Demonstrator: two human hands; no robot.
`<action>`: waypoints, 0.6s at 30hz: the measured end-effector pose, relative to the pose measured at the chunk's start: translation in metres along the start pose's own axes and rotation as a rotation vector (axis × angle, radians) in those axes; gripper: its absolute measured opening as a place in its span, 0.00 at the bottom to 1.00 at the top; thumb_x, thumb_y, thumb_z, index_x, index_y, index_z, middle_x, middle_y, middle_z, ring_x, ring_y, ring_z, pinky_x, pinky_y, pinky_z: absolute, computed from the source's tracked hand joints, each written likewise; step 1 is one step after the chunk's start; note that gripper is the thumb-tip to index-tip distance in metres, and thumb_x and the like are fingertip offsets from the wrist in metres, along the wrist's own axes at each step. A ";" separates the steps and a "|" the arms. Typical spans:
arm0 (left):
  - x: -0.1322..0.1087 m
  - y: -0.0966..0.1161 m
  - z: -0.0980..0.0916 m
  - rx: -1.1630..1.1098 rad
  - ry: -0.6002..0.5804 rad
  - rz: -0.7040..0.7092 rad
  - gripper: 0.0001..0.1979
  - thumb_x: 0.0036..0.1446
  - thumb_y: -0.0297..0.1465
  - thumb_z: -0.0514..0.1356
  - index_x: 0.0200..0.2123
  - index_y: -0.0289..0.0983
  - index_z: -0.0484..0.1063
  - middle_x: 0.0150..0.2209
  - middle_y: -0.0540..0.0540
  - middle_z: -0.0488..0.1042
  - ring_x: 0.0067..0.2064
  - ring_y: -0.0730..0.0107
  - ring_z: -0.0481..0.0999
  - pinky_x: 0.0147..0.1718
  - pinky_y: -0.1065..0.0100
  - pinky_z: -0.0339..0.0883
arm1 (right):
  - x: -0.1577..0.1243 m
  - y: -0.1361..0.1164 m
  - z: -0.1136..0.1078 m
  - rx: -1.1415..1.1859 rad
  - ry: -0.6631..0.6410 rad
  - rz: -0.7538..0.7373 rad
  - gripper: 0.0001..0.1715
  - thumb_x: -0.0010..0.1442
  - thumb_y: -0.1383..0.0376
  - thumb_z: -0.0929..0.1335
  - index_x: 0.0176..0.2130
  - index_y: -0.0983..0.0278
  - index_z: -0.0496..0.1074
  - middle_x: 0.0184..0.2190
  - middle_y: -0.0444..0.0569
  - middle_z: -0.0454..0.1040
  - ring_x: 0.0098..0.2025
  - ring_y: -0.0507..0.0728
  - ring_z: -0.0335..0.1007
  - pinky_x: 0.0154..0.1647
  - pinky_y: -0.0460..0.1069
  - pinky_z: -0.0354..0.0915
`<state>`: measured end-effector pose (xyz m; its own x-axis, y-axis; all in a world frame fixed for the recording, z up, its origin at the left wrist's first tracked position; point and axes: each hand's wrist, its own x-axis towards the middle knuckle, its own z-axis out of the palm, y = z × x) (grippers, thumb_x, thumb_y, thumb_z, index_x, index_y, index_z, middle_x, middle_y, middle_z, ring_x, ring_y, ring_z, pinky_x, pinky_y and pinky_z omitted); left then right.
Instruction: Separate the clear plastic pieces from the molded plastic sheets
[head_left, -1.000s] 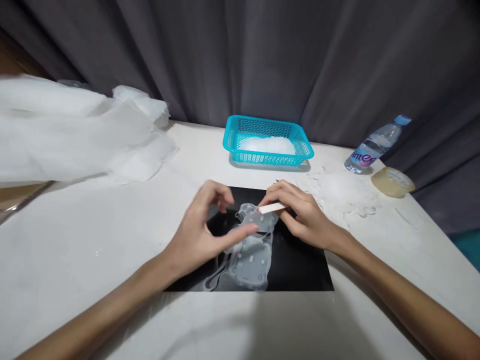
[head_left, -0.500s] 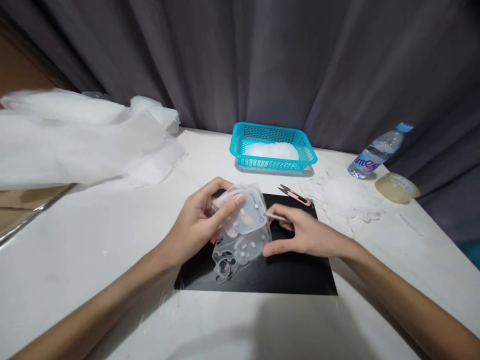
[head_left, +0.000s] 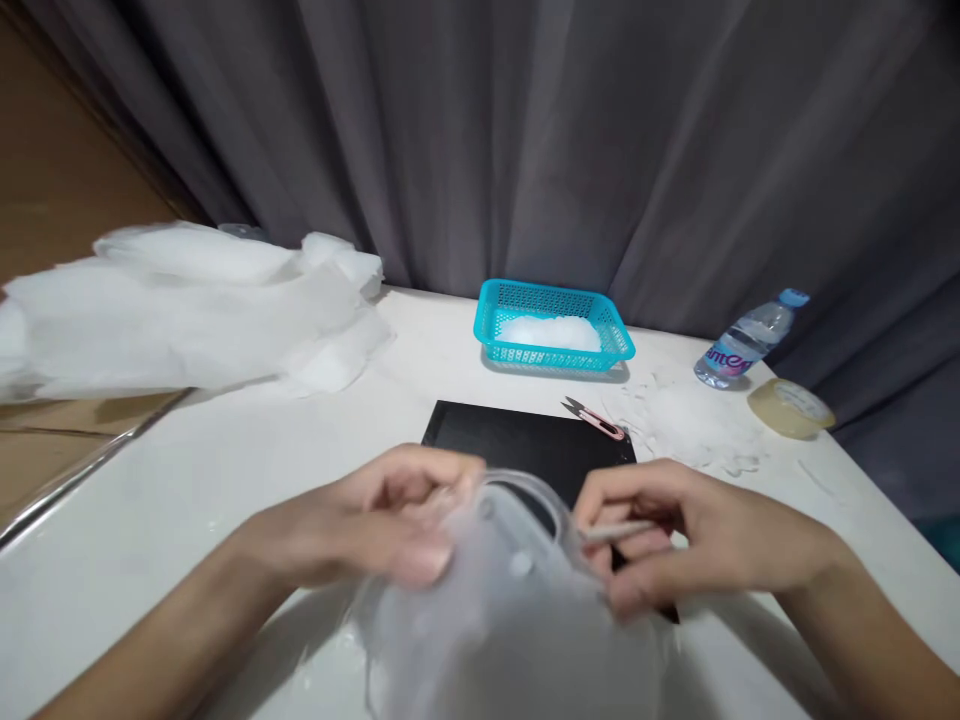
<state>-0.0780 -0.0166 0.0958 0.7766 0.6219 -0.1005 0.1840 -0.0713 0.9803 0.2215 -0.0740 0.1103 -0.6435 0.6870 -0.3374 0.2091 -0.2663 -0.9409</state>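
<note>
Plastic (head_left: 510, 640), translucent and smeared by motion blur, fills the lower middle of my feed, held between the hands in front of the near part of a black mat (head_left: 502, 440). I can make out a pale round spot on it and a clear loop curving along its top edge, with the mat dark behind that loop.

My left hand (head_left: 375, 525) pinches the upper left edge, thumb on the near face. My right hand (head_left: 697, 530) is curled around a thin, pale stick (head_left: 619, 532), its tip pointing toward the sheet's right edge; I can't tell whether tip or fingers touch it.

Thread snips (head_left: 598, 419) with a pink handle and dark blades lie across the mat's far right corner. Behind them I have a turquoise perforated basket (head_left: 551, 357) with white stuffing (head_left: 555, 332) inside. To the right, white fluff and scraps (head_left: 694, 425) lie loose on the white table (head_left: 187, 480), near a blue-capped water bottle (head_left: 750, 343) and a yellowish roll of packing tape (head_left: 791, 408). Over on the left I see bunched white batting (head_left: 187, 320) beside brown cardboard (head_left: 60, 180), and a grey curtain (head_left: 562, 130) hangs behind everything.
</note>
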 end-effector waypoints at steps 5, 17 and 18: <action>0.043 -0.044 -0.007 -0.088 -0.040 -0.146 0.20 0.59 0.45 0.67 0.30 0.39 0.61 0.31 0.50 0.72 0.31 0.69 0.76 0.25 0.70 0.74 | 0.038 0.037 -0.035 -0.356 0.292 0.058 0.17 0.56 0.57 0.76 0.36 0.64 0.71 0.33 0.43 0.72 0.32 0.51 0.65 0.32 0.46 0.61; 0.056 -0.080 -0.010 0.336 0.302 -0.016 0.13 0.68 0.41 0.57 0.34 0.40 0.61 0.31 0.50 0.73 0.30 0.70 0.74 0.29 0.68 0.71 | 0.059 0.073 -0.035 -0.722 0.473 0.010 0.09 0.64 0.59 0.73 0.40 0.61 0.74 0.36 0.42 0.80 0.39 0.55 0.75 0.42 0.49 0.62; 0.056 -0.079 -0.011 0.452 0.329 -0.027 0.13 0.68 0.40 0.56 0.34 0.39 0.62 0.30 0.50 0.72 0.29 0.70 0.72 0.29 0.68 0.68 | 0.060 0.073 -0.034 -0.771 0.526 -0.009 0.06 0.65 0.61 0.72 0.40 0.61 0.74 0.36 0.43 0.80 0.39 0.55 0.75 0.41 0.49 0.61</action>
<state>-0.0561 0.0326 0.0144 0.5523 0.8337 0.0044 0.4977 -0.3339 0.8005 0.2231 -0.0290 0.0204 -0.2706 0.9549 -0.1221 0.7579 0.1331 -0.6387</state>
